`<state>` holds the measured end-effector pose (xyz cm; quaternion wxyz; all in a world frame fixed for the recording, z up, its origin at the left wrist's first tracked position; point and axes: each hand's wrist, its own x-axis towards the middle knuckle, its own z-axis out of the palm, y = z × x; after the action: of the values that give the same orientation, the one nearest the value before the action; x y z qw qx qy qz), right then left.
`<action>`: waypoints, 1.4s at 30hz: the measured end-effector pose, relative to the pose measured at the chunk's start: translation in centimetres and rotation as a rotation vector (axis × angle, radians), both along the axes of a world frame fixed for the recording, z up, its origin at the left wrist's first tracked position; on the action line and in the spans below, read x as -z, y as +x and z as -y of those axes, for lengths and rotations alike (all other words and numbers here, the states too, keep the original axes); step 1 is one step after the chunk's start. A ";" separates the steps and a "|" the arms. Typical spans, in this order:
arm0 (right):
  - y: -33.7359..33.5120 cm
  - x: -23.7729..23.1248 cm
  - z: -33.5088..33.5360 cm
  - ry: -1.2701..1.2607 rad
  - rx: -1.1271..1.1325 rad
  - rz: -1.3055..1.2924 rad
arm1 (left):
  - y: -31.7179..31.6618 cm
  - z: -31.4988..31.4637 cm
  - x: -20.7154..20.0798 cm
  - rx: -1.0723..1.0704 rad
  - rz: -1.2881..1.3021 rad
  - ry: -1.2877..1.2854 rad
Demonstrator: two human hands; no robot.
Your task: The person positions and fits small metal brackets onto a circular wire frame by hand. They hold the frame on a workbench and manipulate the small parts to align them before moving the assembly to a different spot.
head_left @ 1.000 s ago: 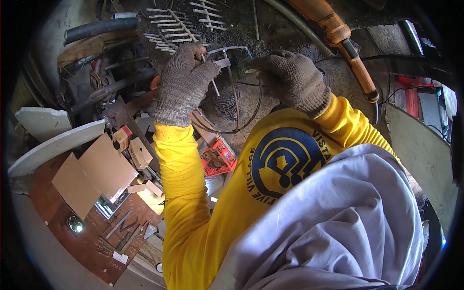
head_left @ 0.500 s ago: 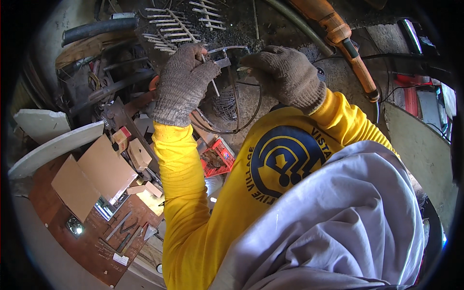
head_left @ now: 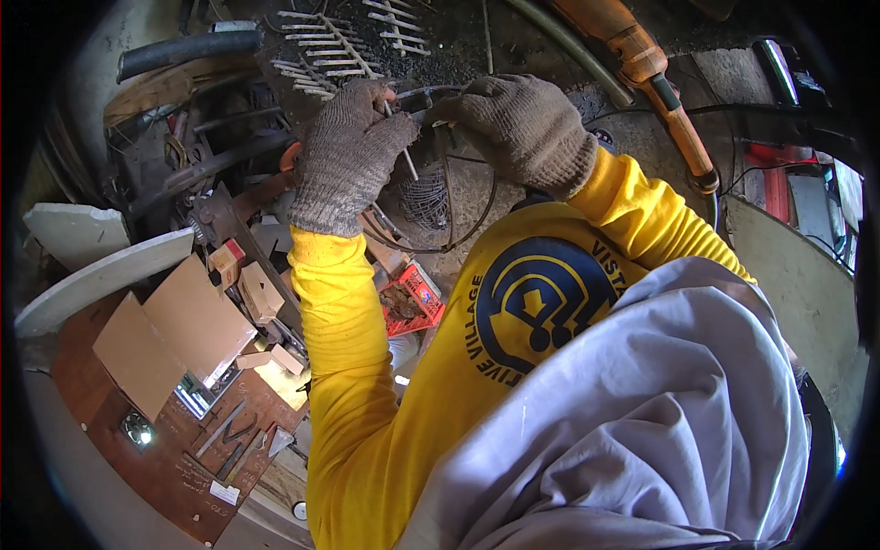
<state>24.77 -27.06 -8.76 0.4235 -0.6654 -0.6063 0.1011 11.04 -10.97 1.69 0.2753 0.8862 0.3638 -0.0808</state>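
Observation:
My left hand point(head_left: 353, 151), in a worn brown knit glove, is closed around a thin light metal rod point(head_left: 410, 165) that slants down from between the fingers. My right hand point(head_left: 527, 133), gloved alike, has its fingers bent and pressed together; what they grip is hidden. Its fingertips are close to the left hand, where a small metal piece shows only in part. A thin curved bar point(head_left: 429, 90) runs between the hands. Beyond them lie pale comb-like metal racks point(head_left: 335, 46) with short crosswise rods.
A coil of wire point(head_left: 424, 202) and a looping cable lie below my hands. An orange power tool point(head_left: 642, 64) is at upper right. Scrap metal clutters the left. Nearer me are a red crate point(head_left: 417, 302), an opened cardboard box point(head_left: 188, 316) and a brown board point(head_left: 101, 353) with hand tools.
My right hand has moved left and slightly up, closing the gap to my left hand and covering part of the small metal piece. My left hand stays nearly still with the rod.

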 end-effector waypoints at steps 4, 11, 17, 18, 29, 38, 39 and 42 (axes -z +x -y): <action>-0.2 -0.9 0.1 -0.053 0.014 0.074 | 0.0 0.1 -0.1 -0.013 0.021 -0.049; 0.5 -0.9 3.9 -0.148 0.049 -0.068 | -0.4 0.3 -0.8 0.004 0.055 -0.104; -0.4 -0.1 4.9 -0.072 0.080 -0.182 | -1.0 1.7 -1.7 0.040 -0.016 -0.023; -0.4 -0.2 4.9 -0.070 0.078 -0.199 | -1.0 1.7 -1.6 0.059 -0.014 0.008; -0.9 -0.3 4.0 0.002 0.022 -0.197 | -0.9 1.5 -1.2 0.093 -0.003 0.077; -1.2 -0.8 2.0 0.037 -0.041 -0.123 | -1.0 1.3 -1.1 0.110 0.017 0.041; -1.3 -0.9 1.8 0.019 -0.046 -0.100 | -1.0 1.3 -1.1 0.129 0.023 0.058; -1.2 -0.9 1.5 -0.014 -0.049 -0.015 | -1.0 1.3 -1.1 0.138 0.023 0.071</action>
<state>23.61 -28.53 -7.88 0.4210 -0.6525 -0.6185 0.1206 10.03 -12.23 2.77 0.2415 0.9193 0.3012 -0.0763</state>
